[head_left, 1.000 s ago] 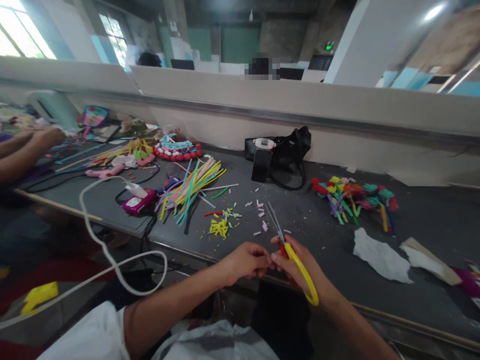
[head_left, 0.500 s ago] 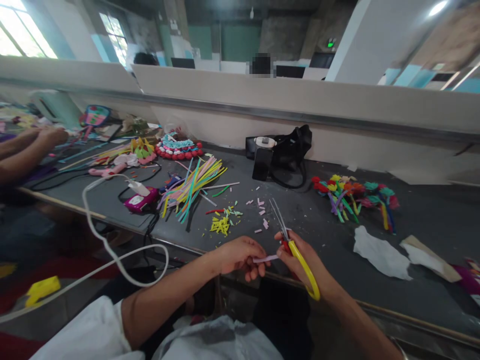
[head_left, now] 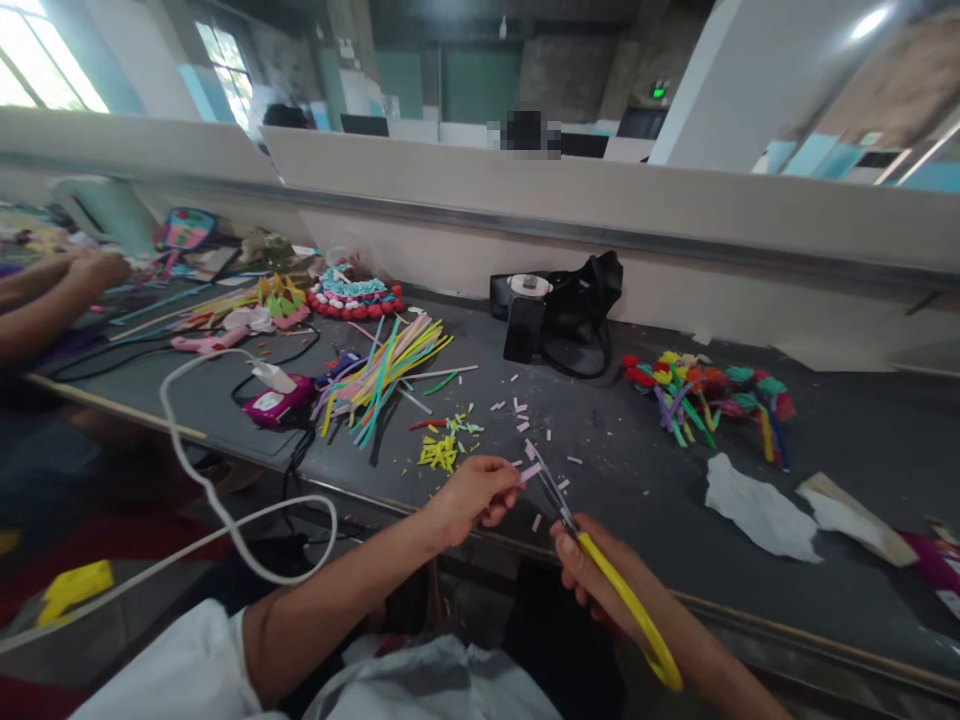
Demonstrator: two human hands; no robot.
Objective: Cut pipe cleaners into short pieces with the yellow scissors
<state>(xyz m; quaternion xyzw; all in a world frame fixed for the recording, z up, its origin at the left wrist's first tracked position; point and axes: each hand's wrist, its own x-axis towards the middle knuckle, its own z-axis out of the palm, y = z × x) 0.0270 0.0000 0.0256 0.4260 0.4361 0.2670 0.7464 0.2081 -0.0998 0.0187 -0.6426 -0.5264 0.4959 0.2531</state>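
Observation:
My left hand (head_left: 477, 495) pinches a short pale pink strip (head_left: 529, 471) just above the near edge of the dark table (head_left: 637, 470). My right hand (head_left: 600, 575) grips yellow-handled scissors (head_left: 596, 565) whose blades point up and left, with the tips at the strip. Small pink offcuts (head_left: 519, 407) and yellow snippets (head_left: 438, 455) lie on the table just beyond my hands.
A fan of coloured strips (head_left: 382, 375) lies to the left beside a pink glue gun (head_left: 277, 400) with a white cable (head_left: 195, 470). A black bag and phone (head_left: 559, 305) stand at the back. Coloured foam flowers (head_left: 701, 395) and white paper scraps (head_left: 757, 515) lie right. Another person's arms (head_left: 52, 295) work far left.
My right hand dropped lower and toward me with the scissors, and the blades now meet the pink strip. My left hand rose slightly and moved the strip forward.

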